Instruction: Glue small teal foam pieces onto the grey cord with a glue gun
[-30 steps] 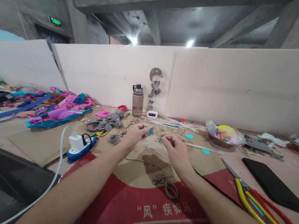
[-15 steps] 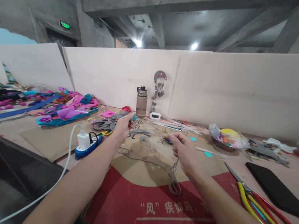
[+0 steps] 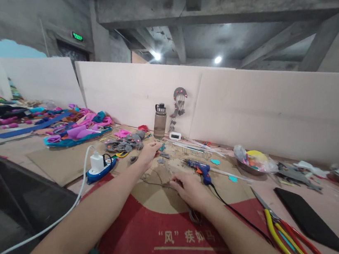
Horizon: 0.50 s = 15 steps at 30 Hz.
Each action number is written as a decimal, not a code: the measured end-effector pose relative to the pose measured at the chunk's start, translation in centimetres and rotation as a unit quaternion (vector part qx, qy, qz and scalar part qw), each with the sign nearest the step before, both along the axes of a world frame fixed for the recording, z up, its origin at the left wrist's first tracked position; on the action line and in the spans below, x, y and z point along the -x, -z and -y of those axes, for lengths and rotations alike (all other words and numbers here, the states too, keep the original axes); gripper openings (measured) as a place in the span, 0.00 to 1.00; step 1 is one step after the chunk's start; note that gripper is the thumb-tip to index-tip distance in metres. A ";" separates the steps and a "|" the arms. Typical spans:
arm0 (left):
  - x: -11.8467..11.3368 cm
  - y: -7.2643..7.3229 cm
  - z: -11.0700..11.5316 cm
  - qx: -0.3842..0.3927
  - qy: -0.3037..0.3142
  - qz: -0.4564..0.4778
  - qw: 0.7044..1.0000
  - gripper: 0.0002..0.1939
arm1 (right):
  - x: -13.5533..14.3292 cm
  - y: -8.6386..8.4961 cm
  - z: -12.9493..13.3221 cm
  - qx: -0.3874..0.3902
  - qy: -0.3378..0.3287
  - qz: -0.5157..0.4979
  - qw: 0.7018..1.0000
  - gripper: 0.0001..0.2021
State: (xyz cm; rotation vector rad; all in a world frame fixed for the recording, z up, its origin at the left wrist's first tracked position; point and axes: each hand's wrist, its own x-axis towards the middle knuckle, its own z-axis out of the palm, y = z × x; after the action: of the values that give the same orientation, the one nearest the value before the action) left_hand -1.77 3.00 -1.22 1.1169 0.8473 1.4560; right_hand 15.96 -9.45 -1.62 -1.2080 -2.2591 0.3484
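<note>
Cardboard (image 3: 153, 200) underlies left fingers (image 3: 155, 145) pinching teal scrap (image 3: 162, 147), right fingers (image 3: 176, 182) curled by thin cord (image 3: 158, 184), grip unclear.

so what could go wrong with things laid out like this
The glue gun lies with its nozzle toward the left hand; if hot, it might burn a reaching hand. Its black cable runs beside the right forearm, so an arm movement could snag it. The scissors lie near that arm too and might get knocked.
</note>
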 end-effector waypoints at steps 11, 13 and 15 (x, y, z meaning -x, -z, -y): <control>0.5 -0.6 0.1 -0.002 0.005 0.005 1.000 0.17 | -0.2 0.1 0.2 0.052 -0.007 0.089 0.995 0.06; 0.4 -0.6 0.2 0.000 0.005 0.004 1.000 0.17 | -0.2 0.2 0.2 0.059 0.002 0.077 0.995 0.06; 0.3 -0.6 0.2 0.000 0.007 0.004 1.000 0.17 | -0.2 0.2 0.2 0.061 0.010 0.066 0.996 0.06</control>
State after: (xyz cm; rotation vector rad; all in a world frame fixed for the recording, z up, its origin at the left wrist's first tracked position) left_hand -2.06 2.81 -0.59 1.1147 0.8325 1.4470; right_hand 16.17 -9.70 -1.83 -1.3505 -2.3666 0.4166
